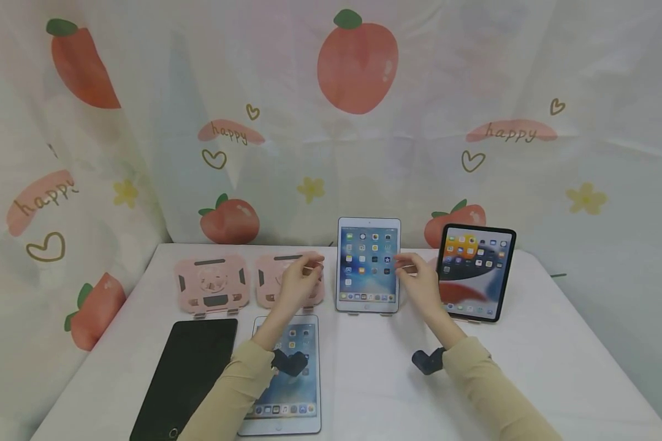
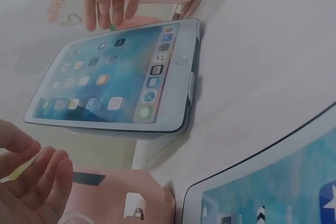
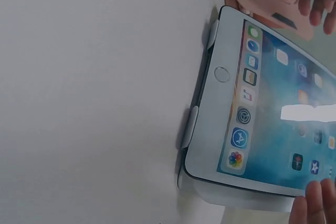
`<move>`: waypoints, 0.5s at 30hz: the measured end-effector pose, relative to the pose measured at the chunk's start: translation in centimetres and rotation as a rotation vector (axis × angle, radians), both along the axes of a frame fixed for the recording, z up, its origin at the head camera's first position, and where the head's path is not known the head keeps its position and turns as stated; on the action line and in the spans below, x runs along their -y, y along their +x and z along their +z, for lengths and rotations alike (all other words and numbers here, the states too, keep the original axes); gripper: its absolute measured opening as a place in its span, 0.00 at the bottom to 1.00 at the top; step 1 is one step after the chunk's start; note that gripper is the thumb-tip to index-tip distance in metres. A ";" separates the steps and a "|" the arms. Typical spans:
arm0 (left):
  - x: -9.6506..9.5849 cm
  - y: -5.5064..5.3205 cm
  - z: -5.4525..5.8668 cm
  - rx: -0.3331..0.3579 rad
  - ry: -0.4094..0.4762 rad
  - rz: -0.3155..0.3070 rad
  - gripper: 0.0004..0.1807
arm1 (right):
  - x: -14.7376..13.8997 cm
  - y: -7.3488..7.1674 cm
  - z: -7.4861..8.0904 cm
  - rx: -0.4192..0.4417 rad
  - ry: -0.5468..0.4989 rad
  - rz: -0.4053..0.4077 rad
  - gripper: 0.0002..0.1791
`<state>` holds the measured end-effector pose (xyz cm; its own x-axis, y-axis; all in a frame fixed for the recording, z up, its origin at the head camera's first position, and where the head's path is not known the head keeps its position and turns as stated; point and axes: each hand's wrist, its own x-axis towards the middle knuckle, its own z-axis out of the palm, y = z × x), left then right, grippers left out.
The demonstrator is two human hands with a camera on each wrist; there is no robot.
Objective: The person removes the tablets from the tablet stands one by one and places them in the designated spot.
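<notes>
A white tablet (image 1: 367, 263) with a lit screen of app icons stands upright, leaning back on a stand whose small lower clips (image 3: 190, 127) show along its bottom edge. Left of the tablet my left hand (image 1: 300, 278) is in the air before a pink stand (image 1: 265, 278), its fingers loosely bent and holding nothing, as the left wrist view shows. At the tablet's right edge is my right hand (image 1: 419, 282). Its fingers (image 3: 314, 203) are extended close beside that edge in the right wrist view.
A black-framed tablet (image 1: 477, 272) leans on a stand at the right. Another pink stand (image 1: 212, 285) is at the left. In front lie a dark tablet (image 1: 190, 367) and a second white tablet (image 1: 292, 392), partly under my left forearm. A fruit-print curtain (image 1: 358, 165) hangs behind the white table (image 1: 375, 392).
</notes>
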<state>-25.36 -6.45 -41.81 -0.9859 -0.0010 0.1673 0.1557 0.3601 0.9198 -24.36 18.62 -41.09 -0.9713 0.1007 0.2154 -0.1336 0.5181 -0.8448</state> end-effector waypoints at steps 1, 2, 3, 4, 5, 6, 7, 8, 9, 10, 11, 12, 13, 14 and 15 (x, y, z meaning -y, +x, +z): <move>-0.2 -0.2 0.1 -0.005 0.001 0.001 0.14 | -0.1 -0.1 0.1 0.001 -0.003 -0.009 0.17; -0.4 -0.5 0.2 -0.004 0.001 0.001 0.14 | -0.1 -0.3 0.2 0.001 -0.003 -0.019 0.17; -0.5 -0.7 0.3 -0.006 -0.003 0.002 0.15 | -0.2 -0.4 0.3 0.001 -0.002 -0.026 0.18; -0.7 -0.9 0.4 -0.014 -0.003 0.001 0.15 | -0.2 -0.6 0.5 0.002 -0.001 -0.033 0.18; -0.9 -1.1 0.4 -0.024 -0.005 -0.001 0.15 | -0.2 -0.7 0.6 0.003 0.001 -0.040 0.19; -1.1 -1.2 0.6 -0.040 -0.004 -0.006 0.16 | -0.3 -0.9 0.7 0.002 0.000 -0.047 0.19; -1.3 -1.4 0.7 -0.050 -0.005 -0.007 0.16 | -0.3 -1.0 0.8 0.002 -0.004 -0.048 0.20; -1.4 -1.6 0.8 -0.062 -0.003 -0.011 0.16 | -0.3 -1.1 0.9 0.002 -0.011 -0.048 0.21; -1.6 -1.7 0.9 -0.075 0.002 -0.014 0.16 | -0.3 -1.2 1.0 0.004 -0.020 -0.045 0.21; -1.7 -1.9 0.9 -0.086 0.009 -0.017 0.17 | -0.4 -1.3 1.1 0.006 -0.030 -0.042 0.22; -1.9 -2.0 1.0 -0.091 0.014 -0.018 0.17 | -0.4 -1.4 1.2 0.008 -0.034 -0.036 0.22; -2.0 -2.2 1.1 -0.093 0.019 -0.019 0.17 | -0.5 -1.5 1.3 0.013 -0.042 -0.031 0.23; -2.2 -2.3 1.1 -0.093 0.022 -0.022 0.17 | -0.5 -1.6 1.3 0.018 -0.049 -0.025 0.24; -2.3 -2.5 1.1 -0.089 0.022 -0.026 0.17 | -0.6 -1.8 1.4 0.023 -0.054 -0.019 0.24; -2.5 -2.7 1.1 -0.081 0.020 -0.028 0.17 | -0.7 -1.9 1.4 0.023 -0.053 -0.014 0.24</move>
